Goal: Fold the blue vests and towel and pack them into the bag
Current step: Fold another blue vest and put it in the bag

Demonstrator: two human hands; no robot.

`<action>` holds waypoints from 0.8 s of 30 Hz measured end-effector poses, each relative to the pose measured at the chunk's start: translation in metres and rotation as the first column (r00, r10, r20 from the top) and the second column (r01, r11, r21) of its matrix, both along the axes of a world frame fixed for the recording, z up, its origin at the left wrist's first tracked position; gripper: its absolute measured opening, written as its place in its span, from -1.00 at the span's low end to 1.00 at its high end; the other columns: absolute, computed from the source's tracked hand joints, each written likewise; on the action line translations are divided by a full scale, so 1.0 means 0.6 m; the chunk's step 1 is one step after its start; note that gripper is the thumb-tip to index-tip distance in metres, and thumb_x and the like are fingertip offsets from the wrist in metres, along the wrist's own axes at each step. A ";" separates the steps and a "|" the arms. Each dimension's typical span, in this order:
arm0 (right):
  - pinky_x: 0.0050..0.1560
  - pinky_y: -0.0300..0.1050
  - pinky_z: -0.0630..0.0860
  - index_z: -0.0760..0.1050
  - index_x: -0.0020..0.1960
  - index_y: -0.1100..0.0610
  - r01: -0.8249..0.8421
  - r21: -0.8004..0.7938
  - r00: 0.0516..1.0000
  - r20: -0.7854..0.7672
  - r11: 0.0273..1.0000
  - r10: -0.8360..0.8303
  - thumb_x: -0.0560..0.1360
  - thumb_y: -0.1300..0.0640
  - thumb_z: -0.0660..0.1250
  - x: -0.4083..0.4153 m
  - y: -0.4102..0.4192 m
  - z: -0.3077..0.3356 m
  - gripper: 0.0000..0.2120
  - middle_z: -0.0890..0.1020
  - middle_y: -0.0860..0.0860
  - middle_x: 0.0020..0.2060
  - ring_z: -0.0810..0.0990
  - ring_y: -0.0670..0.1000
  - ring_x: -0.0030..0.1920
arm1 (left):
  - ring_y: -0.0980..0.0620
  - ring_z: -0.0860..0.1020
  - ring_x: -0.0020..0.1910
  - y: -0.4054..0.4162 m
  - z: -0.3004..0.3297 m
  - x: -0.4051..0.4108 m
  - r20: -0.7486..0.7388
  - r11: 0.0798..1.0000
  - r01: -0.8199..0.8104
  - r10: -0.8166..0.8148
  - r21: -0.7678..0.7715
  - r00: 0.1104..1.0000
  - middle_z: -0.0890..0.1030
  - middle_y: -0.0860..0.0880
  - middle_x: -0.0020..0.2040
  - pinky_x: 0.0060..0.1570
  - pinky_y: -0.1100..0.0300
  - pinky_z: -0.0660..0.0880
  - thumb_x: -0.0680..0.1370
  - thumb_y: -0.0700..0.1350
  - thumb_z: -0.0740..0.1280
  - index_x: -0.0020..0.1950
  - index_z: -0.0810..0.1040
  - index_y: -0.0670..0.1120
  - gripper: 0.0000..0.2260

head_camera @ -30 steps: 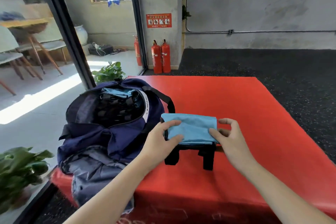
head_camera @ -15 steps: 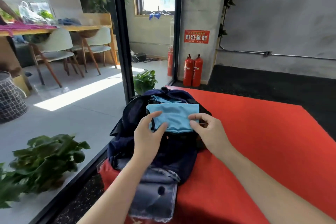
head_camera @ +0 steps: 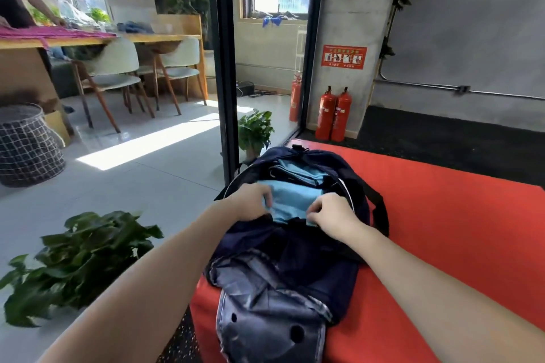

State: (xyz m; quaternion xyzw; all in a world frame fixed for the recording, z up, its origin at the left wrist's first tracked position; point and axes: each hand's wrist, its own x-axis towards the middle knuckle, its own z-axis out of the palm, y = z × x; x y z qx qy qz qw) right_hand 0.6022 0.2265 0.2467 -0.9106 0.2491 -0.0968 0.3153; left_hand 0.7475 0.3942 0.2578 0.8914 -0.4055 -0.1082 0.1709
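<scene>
Both hands, left hand and right hand, pinch the folded blue vest inside the bag mouth (should press flat, corners tucked).

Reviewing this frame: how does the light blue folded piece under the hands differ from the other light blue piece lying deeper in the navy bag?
The near light blue folded cloth is gripped at both ends, by the left hand and the right hand; the far light blue folded cloth is untouched. The near one sits at the front of the opening of the navy bag; the far one lies further back, partly under dark trim. Both are the same light blue, folded, inside the bag.
</scene>
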 end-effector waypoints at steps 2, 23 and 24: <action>-0.16 -0.13 0.54 0.68 -0.23 0.02 -0.061 -0.134 0.989 -0.144 0.989 0.042 0.46 0.20 0.42 -0.002 0.001 -0.017 -0.86 0.68 -0.03 -0.23 0.65 0.01 -0.16 | -0.02 0.54 0.04 -0.002 -0.013 -0.001 0.000 0.989 0.024 -0.024 0.143 1.000 0.64 -0.01 0.09 0.07 0.21 0.45 0.56 -0.12 0.35 0.01 0.64 0.00 -0.91; -0.41 -0.06 0.57 0.58 -0.17 0.10 -0.103 -0.020 0.973 -0.209 0.994 0.097 0.46 -0.04 0.48 -0.121 -0.015 0.041 -0.79 0.66 0.04 -0.37 0.64 -0.01 -0.46 | -0.09 0.59 -0.06 0.108 0.055 -0.040 0.380 0.953 -0.100 -0.017 0.287 0.925 0.62 -0.01 -0.05 -0.19 0.11 0.44 0.50 0.24 0.40 -0.04 0.63 -0.01 -0.68; -0.43 -0.08 0.56 0.59 -0.17 0.11 -0.091 -0.006 0.985 -0.150 0.996 0.089 0.46 0.03 0.50 -0.121 -0.015 0.047 -0.83 0.65 0.06 -0.38 0.61 -0.01 -0.46 | -0.09 0.59 -0.05 0.111 0.065 -0.040 0.367 0.958 -0.121 0.018 0.260 0.930 0.63 -0.01 -0.04 -0.18 0.11 0.44 0.51 0.20 0.41 -0.02 0.63 -0.01 -0.71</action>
